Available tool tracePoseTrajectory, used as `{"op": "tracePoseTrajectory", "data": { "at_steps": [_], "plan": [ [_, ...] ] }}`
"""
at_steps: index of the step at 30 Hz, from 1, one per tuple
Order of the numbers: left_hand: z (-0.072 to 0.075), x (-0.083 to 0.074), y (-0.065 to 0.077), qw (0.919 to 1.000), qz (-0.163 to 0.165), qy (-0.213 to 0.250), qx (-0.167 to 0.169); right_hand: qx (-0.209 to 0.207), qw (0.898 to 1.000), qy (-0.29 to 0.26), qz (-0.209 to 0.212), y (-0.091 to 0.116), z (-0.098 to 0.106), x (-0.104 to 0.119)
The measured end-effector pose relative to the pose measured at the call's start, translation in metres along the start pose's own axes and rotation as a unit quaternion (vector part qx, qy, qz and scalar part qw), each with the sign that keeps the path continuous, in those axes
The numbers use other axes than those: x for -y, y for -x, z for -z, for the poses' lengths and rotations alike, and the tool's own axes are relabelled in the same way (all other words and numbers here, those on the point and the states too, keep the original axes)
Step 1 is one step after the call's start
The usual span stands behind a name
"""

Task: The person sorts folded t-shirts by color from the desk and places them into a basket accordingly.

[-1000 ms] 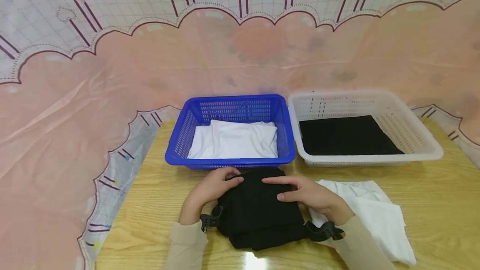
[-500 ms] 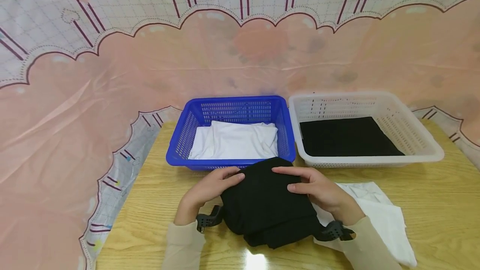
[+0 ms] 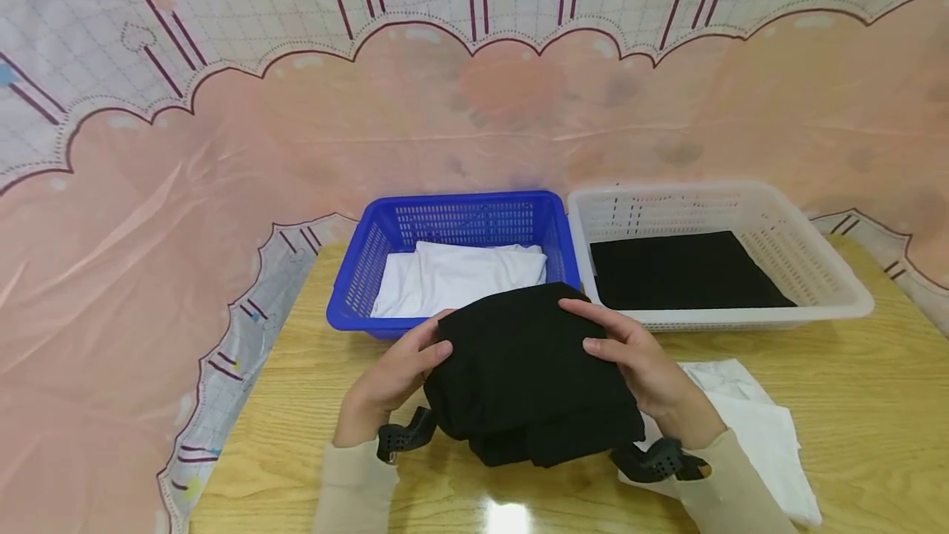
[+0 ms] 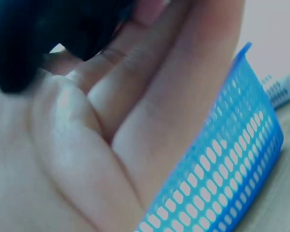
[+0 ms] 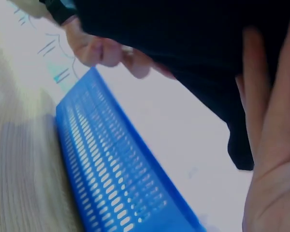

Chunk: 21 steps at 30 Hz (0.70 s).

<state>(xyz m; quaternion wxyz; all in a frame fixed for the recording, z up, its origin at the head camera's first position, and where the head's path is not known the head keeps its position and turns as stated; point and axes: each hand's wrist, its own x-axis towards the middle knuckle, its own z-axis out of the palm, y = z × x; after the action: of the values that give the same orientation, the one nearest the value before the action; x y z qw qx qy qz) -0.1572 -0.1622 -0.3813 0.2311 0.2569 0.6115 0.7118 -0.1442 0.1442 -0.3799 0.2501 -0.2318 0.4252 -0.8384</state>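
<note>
A person's left grip (image 3: 393, 373), at 9 o'clock in the head view, holds the side of a black cloth bundle (image 3: 537, 369), the centre of the dial, its thumb on the near face; a beige sleeve (image 3: 356, 489) and a black wristband (image 3: 404, 437) show at 8 o'clock. On the wooden counter (image 3: 296, 386) at 11 o'clock, a blue basket (image 3: 371, 324) carries folded white cloth (image 3: 474, 270). The bundle is raised above the counter between the 2 grips, its top edge overlapping the basket's near rim in that view, its bottom edge hanging in loose layers. At 3 o'clock, the right grip (image 3: 656, 373) holds the opposite side, forefinger and thumb against the fabric. A white basket (image 3: 741, 317) at 2 o'clock, just beside the blue basket, contains a flat black cloth (image 3: 689, 270). Between 3 and 4 o'clock, a rumpled white cloth (image 3: 752, 427) lies on the counter, partly behind the right sleeve (image 3: 730, 489).
</note>
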Motion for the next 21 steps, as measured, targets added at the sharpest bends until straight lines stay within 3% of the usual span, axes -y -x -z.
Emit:
{"op": "tracePoseTrajectory", "data": {
  "at_steps": [4, 10, 17, 21],
  "plan": [
    [-0.003, -0.003, -0.004, 0.9983, -0.027, 0.052, 0.003, -0.035, 0.998, -0.046, 0.019, -0.001, -0.002, 0.005],
    [-0.013, -0.008, -0.013, 0.9972, -0.038, 0.062, -0.016, -0.105, 0.992, -0.047, 0.046, -0.003, -0.005, 0.01],
    [-0.024, -0.019, -0.022, 0.9956, -0.065, 0.035, -0.058, -0.067, 0.981, -0.152, 0.102, -0.006, -0.005, 0.007],
    [-0.028, -0.028, -0.025, 0.9934, -0.08, 0.043, -0.07, -0.063, 0.979, -0.158, 0.109, -0.008, -0.006, 0.008]
  ]
}}
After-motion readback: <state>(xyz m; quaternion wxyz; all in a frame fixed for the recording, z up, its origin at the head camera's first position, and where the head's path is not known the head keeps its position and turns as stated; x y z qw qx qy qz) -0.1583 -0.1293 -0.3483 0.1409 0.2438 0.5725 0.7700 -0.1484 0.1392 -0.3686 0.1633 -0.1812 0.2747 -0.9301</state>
